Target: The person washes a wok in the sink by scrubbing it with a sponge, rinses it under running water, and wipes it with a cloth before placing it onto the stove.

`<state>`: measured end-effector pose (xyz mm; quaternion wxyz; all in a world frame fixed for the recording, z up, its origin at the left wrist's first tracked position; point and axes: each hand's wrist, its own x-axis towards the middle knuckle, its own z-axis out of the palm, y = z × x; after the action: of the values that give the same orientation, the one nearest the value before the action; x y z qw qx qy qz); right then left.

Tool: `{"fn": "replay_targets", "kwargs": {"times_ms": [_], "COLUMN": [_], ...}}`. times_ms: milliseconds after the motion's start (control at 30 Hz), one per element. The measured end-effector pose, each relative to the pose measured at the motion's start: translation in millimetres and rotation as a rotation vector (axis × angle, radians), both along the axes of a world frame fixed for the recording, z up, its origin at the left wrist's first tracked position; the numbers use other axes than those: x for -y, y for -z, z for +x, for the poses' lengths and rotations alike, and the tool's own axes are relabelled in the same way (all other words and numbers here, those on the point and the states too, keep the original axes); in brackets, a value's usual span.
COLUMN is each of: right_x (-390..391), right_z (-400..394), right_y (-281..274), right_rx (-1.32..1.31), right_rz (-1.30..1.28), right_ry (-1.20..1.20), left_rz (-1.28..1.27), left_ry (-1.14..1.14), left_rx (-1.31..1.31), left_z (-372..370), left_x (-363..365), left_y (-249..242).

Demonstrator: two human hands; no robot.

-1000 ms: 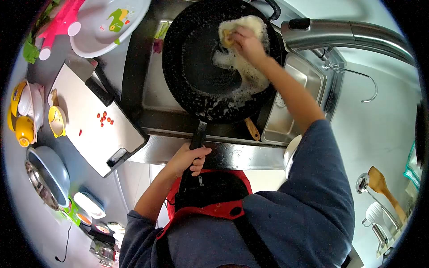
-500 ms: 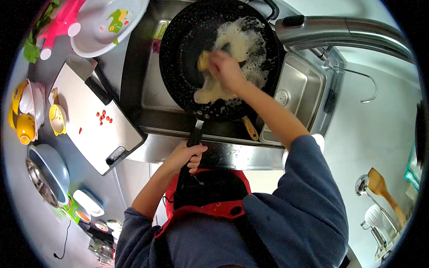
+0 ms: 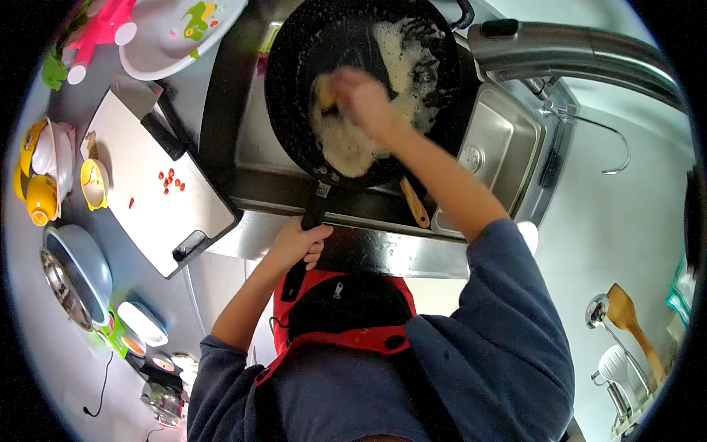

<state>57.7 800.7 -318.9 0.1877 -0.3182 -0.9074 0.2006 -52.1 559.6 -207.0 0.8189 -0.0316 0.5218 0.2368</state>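
A large black speckled wok (image 3: 294, 59) rests over the sink, its handle (image 3: 314, 210) pointing toward me. My left hand (image 3: 298, 245) is wrapped round that handle. Inside the wok, my right hand (image 3: 361, 101), blurred by motion, is closed on a yellowish sponge (image 3: 324, 92) pressed to the left part of the inner surface. Pale, foamy liquid (image 3: 350, 153) spreads below and to the right of the sponge. Under the wok's lower right rim, a wooden handle (image 3: 414, 202) sticks out; whatever it belongs to is hidden.
A faucet (image 3: 574, 51) reaches in from the right above a small sink basin (image 3: 504, 132). To the left, a cutting board (image 3: 158, 210) carries chopped red chili (image 3: 171, 179) and a cleaver (image 3: 151, 114). A white basin (image 3: 151, 55) stands beyond it. Utensils, including a wooden spatula (image 3: 623, 306), hang at right.
My right hand has moved the sponge slightly left inside the wok, and the foam has shifted toward the lower left. My left hand keeps hold of the handle. The view has shifted slightly.
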Motion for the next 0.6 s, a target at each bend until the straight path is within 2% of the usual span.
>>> {"fn": "replay_targets", "kwargs": {"times_ms": [33, 100, 167, 300, 367, 433, 500, 567, 600], "right_x": [-32.3, -60.4, -25.8, 9.0, -22.3, -45.4, -24.7, 12.8, 11.3], "right_z": [6.7, 21.1, 29.3, 53.2, 56.5, 55.0, 48.5, 41.2, 40.7], "right_y": [7.8, -2.8, 5.9, -12.9, -18.0, -13.7, -12.1, -25.7, -23.8], "right_rx": [0.013, 0.023, 0.050, 0.107, 0.099, 0.164, 0.095, 0.049, 0.085], "right_rz": [0.107, 0.144, 0.121, 0.121, 0.184, 0.103, 0.093, 0.136, 0.056], "right_ry": [-0.007, 0.077, 0.023, -0.177, -0.139, 0.092, 0.071, -0.254, -0.248], "left_rz": [-0.017, -0.036, 0.015, -0.016, -0.017, -0.014, -0.010, 0.031, 0.032], "left_ry": [0.010, 0.021, -0.014, -0.002, 0.029, 0.023, 0.017, 0.005, 0.004], "left_rx": [0.027, 0.058, 0.044, 0.060, 0.082, 0.082, 0.081, 0.069, 0.069], "left_z": [-2.1, -0.4, 3.1, 2.3, 1.6, 2.0, 1.6, 2.6, 1.8], "left_x": [2.6, 4.8, -5.5, -2.0, 0.8, 0.0, -0.4, -0.9, -1.2], "left_y": [1.7, -5.4, -23.5, -12.5, -5.8, -8.5, -10.4, -10.8, -9.7]}}
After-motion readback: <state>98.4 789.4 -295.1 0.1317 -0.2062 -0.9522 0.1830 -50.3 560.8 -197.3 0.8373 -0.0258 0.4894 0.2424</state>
